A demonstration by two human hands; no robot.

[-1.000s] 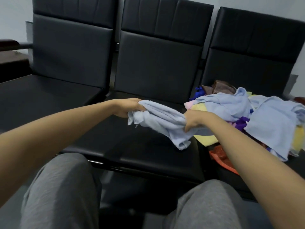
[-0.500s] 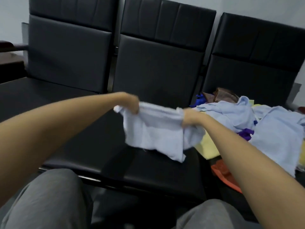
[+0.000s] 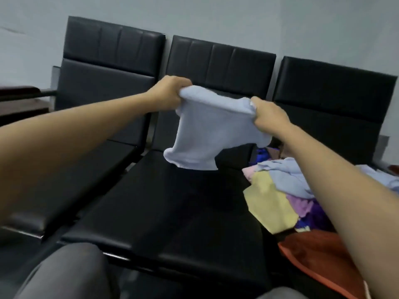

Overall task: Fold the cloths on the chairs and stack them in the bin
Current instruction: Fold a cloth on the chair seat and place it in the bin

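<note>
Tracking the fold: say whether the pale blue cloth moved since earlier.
Yes. The pale blue cloth rose, from low over the middle chair seat to before its backrest.

Pale blue cloth (image 3: pixel 211 134) betw. left hand (image 3: pixel 170 91) & right hand (image 3: pixel 269 117): soft fabric, matt. Chairs (image 3: pixel 172 201) behind & below the hands: black leather-look upholstery, smooth, faint sheen. Seat-front frame strip (image 3: pixel 115 256) looks like metal, shiny. Below right hand: yellow cloth (image 3: pixel 269 208) thin, matt; orange towel (image 3: pixel 319 262) thicker, napped. Far left of left hand: armrest (image 3: pixel 19 90), dark wood-look, glossy. Wall (image 3: pixel 216 18): matt paint. Trousers (image 3: pixel 71 272): grey, matt fabric.
</note>
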